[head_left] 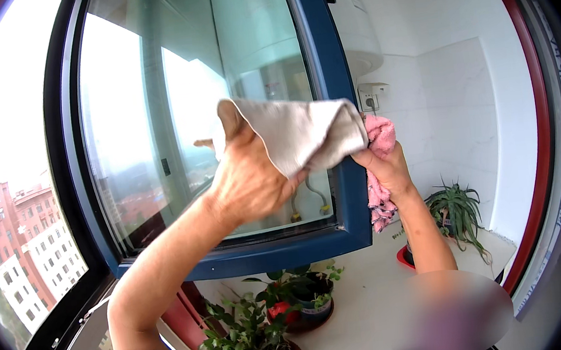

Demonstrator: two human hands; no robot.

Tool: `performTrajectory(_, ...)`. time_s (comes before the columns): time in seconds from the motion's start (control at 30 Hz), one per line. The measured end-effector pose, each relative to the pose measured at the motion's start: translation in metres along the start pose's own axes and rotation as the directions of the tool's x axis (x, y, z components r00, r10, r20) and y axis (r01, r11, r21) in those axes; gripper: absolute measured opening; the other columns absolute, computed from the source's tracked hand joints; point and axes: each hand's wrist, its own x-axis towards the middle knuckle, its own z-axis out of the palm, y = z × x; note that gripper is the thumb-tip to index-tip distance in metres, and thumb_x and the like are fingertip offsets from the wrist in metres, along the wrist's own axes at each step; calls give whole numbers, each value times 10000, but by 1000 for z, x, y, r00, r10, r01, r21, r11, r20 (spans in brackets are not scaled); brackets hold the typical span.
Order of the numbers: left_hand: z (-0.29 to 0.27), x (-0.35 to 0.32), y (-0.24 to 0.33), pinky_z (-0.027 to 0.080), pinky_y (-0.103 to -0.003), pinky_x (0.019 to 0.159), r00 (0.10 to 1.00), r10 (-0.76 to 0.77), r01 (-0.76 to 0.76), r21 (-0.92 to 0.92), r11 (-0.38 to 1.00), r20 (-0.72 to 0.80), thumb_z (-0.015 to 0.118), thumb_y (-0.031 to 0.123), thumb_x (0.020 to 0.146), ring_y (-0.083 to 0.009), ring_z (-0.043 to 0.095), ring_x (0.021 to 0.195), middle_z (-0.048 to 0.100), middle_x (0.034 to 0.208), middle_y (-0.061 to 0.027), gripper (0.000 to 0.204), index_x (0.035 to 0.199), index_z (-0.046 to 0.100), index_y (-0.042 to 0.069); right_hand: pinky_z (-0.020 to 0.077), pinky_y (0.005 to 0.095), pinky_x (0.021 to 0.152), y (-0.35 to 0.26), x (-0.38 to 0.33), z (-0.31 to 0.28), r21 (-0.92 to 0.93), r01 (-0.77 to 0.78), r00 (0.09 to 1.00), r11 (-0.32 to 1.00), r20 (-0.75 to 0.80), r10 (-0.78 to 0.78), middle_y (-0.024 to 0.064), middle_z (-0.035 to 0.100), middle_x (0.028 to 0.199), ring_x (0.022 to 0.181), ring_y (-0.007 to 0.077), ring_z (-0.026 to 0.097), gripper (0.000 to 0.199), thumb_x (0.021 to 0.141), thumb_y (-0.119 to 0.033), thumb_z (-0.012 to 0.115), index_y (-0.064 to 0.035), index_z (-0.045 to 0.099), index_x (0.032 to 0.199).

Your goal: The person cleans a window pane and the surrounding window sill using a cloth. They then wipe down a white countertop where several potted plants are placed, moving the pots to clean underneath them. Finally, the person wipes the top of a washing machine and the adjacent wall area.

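My left hand [250, 174] reaches up in front of the glass pane [132, 108] of an open window sash and grips a pale grey-white cloth [306, 128]. The cloth drapes from the hand over to the sash's blue frame [354, 205], and it hides some of the left fingers. At the outer edge of that frame, my right hand [388, 170] is closed on a bunched pink cloth [380, 133]. The patterned lower end of the pink cloth hangs below the fingers, beside the frame.
Potted plants [242, 337] stand below the sash on a white surface [353, 299]. A spiky plant [456, 212] grows at the right. Behind the sash are a white water heater [357, 29] and a wall socket [371, 101]. Red and white buildings [29, 233] show outside.
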Motion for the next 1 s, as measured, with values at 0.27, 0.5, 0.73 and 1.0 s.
performTrajectory(0.27,13,135,-92,223,-479,1090,822,-119,232,136,963,-557,379,347,949,-306,478,1205,562,1263,-152,495,1403,416,155,347,260,1002,-16,0,14,18,-28,998,999,-59,29,82,558,1205,1116,127,494,639,816,-197,751,67,461,1320)
performTrajectory(0.5,15,210,-100,102,-553,1129,697,-477,462,-174,870,-536,317,492,951,-353,255,1400,337,1494,-169,615,1489,281,198,307,316,1055,-1,0,6,12,44,996,999,-73,-43,136,541,1259,1210,178,472,487,796,-218,779,-13,546,1171)
performTrajectory(0.73,3,223,-103,171,-586,1098,743,-521,529,-109,842,-419,368,453,936,-358,387,1325,520,1340,-196,493,1390,452,280,327,311,1047,-2,2,11,28,-8,999,1000,-45,10,156,493,1359,1233,197,461,594,794,-233,771,28,510,1260)
performTrajectory(1.0,44,118,-3,375,-470,926,871,-24,85,102,991,-491,528,232,891,-353,541,997,603,1055,-193,385,1249,586,103,378,268,986,-8,-3,4,-62,-19,996,998,-87,13,86,581,1186,1092,142,524,641,798,-234,759,50,488,1305)
